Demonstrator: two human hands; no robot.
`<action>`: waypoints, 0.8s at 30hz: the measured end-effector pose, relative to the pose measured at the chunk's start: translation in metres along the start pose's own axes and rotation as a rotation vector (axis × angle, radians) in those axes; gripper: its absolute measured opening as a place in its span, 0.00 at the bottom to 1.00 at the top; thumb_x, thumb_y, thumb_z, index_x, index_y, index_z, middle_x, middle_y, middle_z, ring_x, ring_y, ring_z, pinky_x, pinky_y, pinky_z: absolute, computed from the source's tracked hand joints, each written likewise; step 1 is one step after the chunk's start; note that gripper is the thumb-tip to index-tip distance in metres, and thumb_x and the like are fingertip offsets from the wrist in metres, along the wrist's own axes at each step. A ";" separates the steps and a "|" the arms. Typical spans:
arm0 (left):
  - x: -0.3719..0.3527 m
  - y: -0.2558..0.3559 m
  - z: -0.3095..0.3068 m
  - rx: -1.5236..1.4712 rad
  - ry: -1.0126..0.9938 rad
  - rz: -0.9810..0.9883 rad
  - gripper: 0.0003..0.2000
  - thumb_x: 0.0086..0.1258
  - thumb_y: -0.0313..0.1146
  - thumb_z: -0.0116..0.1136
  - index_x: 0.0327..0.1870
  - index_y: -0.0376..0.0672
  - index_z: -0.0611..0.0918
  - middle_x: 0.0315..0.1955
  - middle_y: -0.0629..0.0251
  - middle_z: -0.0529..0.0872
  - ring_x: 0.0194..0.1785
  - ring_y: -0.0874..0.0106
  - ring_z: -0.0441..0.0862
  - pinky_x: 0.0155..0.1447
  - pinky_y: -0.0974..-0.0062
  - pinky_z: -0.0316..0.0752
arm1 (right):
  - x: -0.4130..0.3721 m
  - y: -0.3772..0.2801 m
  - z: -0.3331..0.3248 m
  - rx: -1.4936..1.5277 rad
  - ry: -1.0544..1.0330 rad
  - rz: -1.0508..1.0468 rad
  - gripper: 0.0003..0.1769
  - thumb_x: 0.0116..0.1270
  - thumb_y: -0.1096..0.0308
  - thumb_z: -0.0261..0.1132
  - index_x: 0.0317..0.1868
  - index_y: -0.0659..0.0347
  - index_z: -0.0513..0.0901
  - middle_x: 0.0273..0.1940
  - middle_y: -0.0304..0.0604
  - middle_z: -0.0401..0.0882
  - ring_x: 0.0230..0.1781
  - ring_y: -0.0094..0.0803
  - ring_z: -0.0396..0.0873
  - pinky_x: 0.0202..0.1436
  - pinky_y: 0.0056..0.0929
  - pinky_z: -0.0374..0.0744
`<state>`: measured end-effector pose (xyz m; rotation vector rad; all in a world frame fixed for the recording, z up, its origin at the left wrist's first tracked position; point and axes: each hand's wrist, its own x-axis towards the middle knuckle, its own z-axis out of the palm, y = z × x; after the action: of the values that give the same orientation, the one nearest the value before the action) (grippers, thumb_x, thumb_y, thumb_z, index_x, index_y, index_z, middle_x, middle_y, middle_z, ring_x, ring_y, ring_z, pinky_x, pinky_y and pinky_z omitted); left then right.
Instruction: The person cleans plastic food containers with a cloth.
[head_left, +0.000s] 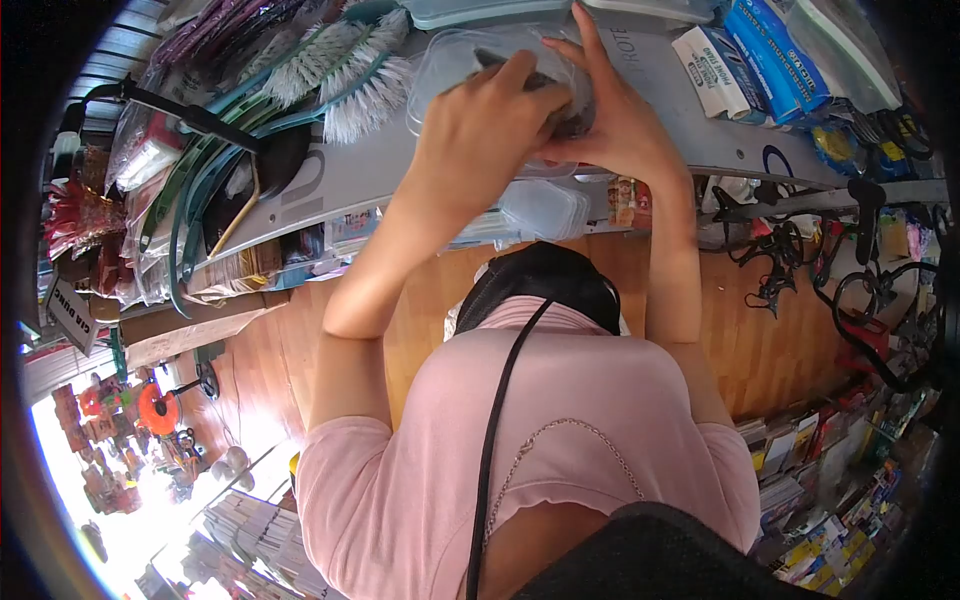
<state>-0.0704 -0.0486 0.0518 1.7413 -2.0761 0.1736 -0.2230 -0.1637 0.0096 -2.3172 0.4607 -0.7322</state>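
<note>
A clear plastic container (pixel 432 80) stands on the grey shelf at the top of the view, with dark items (pixel 545 78) inside that I cannot identify. My left hand (pixel 490 125) reaches over it, blurred a little, its fingers curled down among those items. What the fingers grip is hidden. At the container's right side is my right hand (pixel 625 125), its fingers stretched up and apart and its thumb pointing left beneath the left hand's fingertips. Whether it also bears the container's weight cannot be seen.
White-bristled brushes (pixel 345 75) lie left on the grey shelf (pixel 345 165). Blue and white boxes (pixel 765 60) stand right, and pale-lidded containers (pixel 480 10) behind. Clear plastic lids or boxes (pixel 545 208) sit below the shelf edge. Black straps or cables (pixel 775 255) hang at right.
</note>
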 end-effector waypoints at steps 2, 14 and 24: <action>0.013 -0.005 0.006 -0.005 0.009 0.026 0.11 0.61 0.34 0.63 0.44 0.51 0.82 0.40 0.63 0.79 0.40 0.56 0.83 0.41 0.60 0.79 | 0.000 -0.001 0.000 0.053 0.000 0.044 0.79 0.40 0.50 0.84 0.77 0.59 0.31 0.68 0.64 0.61 0.69 0.54 0.65 0.69 0.40 0.66; 0.034 -0.041 0.042 0.421 0.288 -0.083 0.11 0.64 0.35 0.60 0.42 0.40 0.80 0.37 0.53 0.82 0.33 0.56 0.84 0.31 0.64 0.79 | 0.001 -0.007 0.001 0.078 -0.011 0.164 0.79 0.41 0.49 0.83 0.77 0.58 0.30 0.73 0.63 0.52 0.72 0.52 0.60 0.71 0.44 0.63; -0.029 -0.010 -0.007 0.141 0.180 -0.301 0.11 0.62 0.36 0.65 0.45 0.49 0.81 0.38 0.62 0.80 0.40 0.55 0.83 0.40 0.61 0.78 | 0.003 -0.014 0.003 0.161 -0.003 0.176 0.79 0.41 0.51 0.83 0.77 0.56 0.28 0.71 0.62 0.59 0.74 0.52 0.57 0.73 0.42 0.61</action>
<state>-0.0556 -0.0218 0.0454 2.0164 -1.6883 0.3775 -0.2170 -0.1537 0.0189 -2.0975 0.5744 -0.6550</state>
